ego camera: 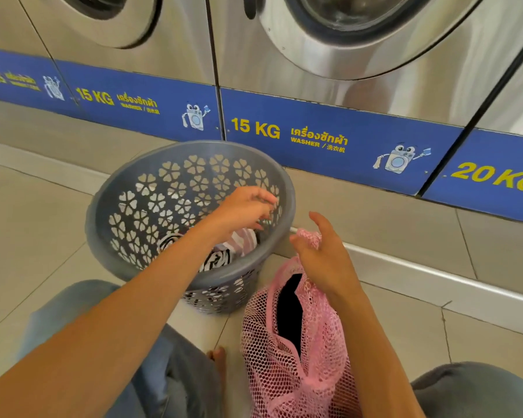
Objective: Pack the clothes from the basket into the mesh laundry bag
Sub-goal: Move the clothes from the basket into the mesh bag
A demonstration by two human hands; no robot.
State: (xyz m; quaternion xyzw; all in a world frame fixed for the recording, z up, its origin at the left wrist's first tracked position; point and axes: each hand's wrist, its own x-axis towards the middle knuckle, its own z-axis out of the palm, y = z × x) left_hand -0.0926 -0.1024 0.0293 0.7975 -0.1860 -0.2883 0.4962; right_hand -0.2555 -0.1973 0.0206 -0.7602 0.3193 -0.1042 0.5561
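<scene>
Reaching into the grey basket (pixel 151 164) on the floor, left hand (pixel 242 208) above striped clothes (pixel 221 251) at the bottom, fingers curled, holding nothing for sure. Just right, touching the basket, pink mesh bag (pixel 287 366) with something dark inside. Right hand (pixel 323 251) pinching its top edge, mouth held up.

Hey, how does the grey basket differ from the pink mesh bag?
The grey basket is rigid plastic with flower-shaped holes; the pink mesh bag is soft netting. The basket stands by itself, while the right hand holds the bag's top. Both hold clothes.
</scene>
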